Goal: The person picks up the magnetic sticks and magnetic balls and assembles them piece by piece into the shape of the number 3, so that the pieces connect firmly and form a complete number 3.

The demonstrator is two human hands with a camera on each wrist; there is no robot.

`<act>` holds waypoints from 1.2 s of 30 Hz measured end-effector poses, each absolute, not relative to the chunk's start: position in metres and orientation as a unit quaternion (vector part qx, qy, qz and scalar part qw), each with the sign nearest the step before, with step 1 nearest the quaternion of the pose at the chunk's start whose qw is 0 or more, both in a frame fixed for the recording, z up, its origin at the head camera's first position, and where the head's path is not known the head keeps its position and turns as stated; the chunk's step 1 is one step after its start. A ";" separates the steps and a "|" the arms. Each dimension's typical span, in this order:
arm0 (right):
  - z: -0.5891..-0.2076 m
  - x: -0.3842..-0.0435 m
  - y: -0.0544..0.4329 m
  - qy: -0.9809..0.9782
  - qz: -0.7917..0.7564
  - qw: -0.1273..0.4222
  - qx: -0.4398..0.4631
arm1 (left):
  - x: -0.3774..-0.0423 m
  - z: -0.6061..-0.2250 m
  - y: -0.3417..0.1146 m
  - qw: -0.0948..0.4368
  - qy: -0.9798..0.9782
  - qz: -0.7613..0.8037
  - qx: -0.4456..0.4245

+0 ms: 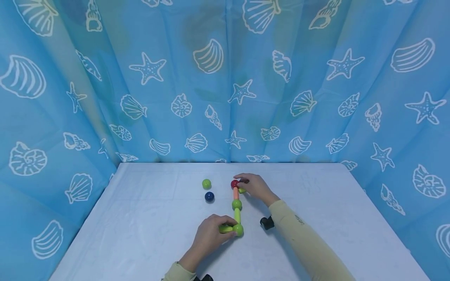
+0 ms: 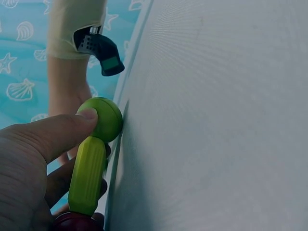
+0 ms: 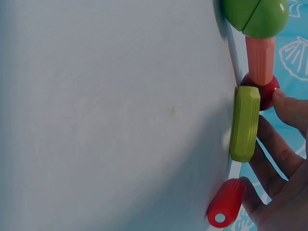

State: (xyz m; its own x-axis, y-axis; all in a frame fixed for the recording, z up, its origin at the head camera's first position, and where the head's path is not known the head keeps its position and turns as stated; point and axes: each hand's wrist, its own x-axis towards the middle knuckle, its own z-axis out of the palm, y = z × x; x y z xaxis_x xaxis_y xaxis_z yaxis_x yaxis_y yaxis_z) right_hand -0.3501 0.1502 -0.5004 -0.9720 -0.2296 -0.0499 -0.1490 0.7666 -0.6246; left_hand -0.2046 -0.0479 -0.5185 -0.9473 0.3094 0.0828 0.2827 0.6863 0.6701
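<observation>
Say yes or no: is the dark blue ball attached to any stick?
No, the dark blue ball lies on the table, apart from the joined sticks.

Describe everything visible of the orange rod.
The orange rod is straight, ridged lengthwise and looks like plastic. It points away from the person, with a red ball at its far end and a green ball at its near end. The right hand touches the red ball, but not visibly the rod. Whether the rod touches the white table is unclear.
</observation>
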 end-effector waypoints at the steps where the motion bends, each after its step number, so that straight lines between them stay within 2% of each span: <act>1: -0.500 -0.349 0.152 0.938 -0.328 0.058 -0.100 | -0.205 -0.518 -0.048 0.017 0.918 0.362 0.162; 14: -0.495 -0.341 0.171 0.934 -0.334 0.026 -0.125 | -0.205 -0.519 -0.050 0.024 0.917 0.364 0.160; 36: -0.507 -0.345 0.181 0.951 -0.283 0.018 -0.123 | -0.205 -0.520 -0.048 0.016 0.916 0.366 0.164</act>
